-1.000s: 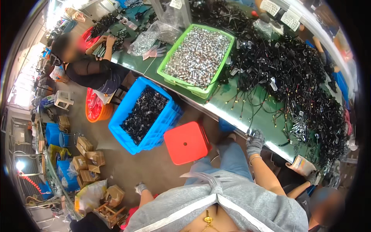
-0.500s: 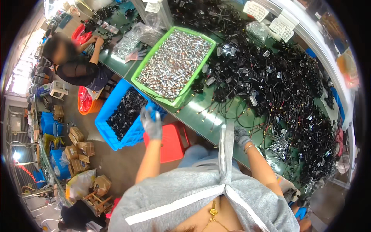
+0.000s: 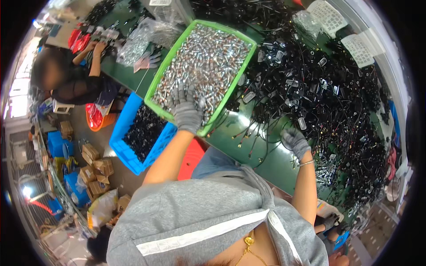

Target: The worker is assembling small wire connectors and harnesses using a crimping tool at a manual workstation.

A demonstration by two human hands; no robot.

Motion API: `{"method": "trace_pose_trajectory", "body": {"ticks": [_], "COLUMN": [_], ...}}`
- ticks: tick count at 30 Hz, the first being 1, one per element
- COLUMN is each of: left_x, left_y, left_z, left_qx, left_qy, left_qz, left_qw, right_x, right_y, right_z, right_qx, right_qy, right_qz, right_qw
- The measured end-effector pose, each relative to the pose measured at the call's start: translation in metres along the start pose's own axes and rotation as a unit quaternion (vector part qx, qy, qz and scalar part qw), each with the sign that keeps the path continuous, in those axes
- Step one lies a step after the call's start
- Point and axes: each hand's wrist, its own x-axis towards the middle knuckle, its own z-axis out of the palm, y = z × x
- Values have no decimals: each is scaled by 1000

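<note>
Since half a second earlier the left hand (image 3: 187, 109) had travelled up from the blue crate's edge and come down inside the green tray (image 3: 156, 84), while the view had swung so that the tray sat nearer the middle of the picture. A second before, that hand was low beside the person's knee, so the reach was a quick one.

In the head view, the gloved left hand lay flat on the heap of small silvery metal parts (image 3: 208, 57) at the tray's near corner, its fingers spread wide and pressed into the pile; whether anything was caught beneath the palm could not be told. The right hand (image 3: 295, 142), also gloved, rested on the green bench (image 3: 262, 155) at the edge of the tangle of black cables (image 3: 319, 93), fingers curled narrowly around what looked like a thin black lead. It had barely shifted.

The blue crate (image 3: 128, 150) of dark pieces stood on the floor below the tray, with a red stool (image 3: 191, 155) just beside it. A co-worker sat farther along the bench.

The work appeared to have turned to gathering metal parts to join with the cable.
</note>
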Motion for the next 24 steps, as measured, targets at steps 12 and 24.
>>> {"method": "trace_pose_trajectory", "body": {"ticks": [12, 24], "left_x": [5, -1], "left_y": [-3, -18], "left_z": [-14, -8], "left_qx": [-144, -139], "left_qy": [-23, 22], "left_qz": [69, 55], "left_qw": [987, 989], "right_x": [79, 13], "right_y": [-219, -179], "right_z": [231, 222], "right_qx": [-462, 157], "right_qy": [83, -1], "right_qz": [-332, -248], "right_qw": [818, 956]}}
